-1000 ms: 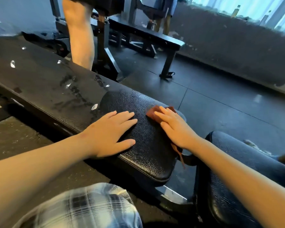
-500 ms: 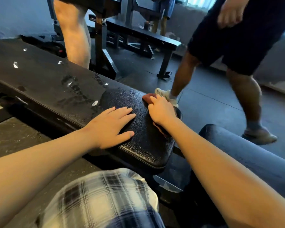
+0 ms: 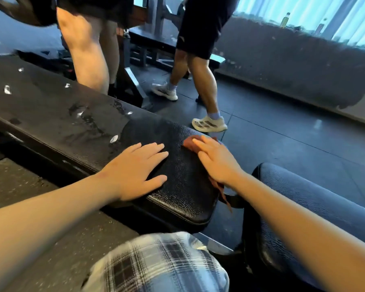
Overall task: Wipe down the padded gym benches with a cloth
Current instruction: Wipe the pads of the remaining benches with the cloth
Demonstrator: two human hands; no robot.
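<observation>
As the right grip [image 3: 217,163], fingers flat on the reddish cloth [image 3: 189,144], has slid back along the padded counter [image 3: 181,184], the left grip [image 3: 135,171] stays spread flat beside it; wiping is mid-stroke, wet streaks [image 3: 86,123] remain

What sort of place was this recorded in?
Most likely a gym: the right hand presses a cloth on a black padded bench, another bench on a metal frame stands behind, and the floor is dark tiled matting.

We see a bench pad [image 3: 183,165] of glossy, pebbled black vinyl, a soft reddish-brown cloth [image 3: 190,143] and matt rubber flooring [image 3: 282,144].
</observation>
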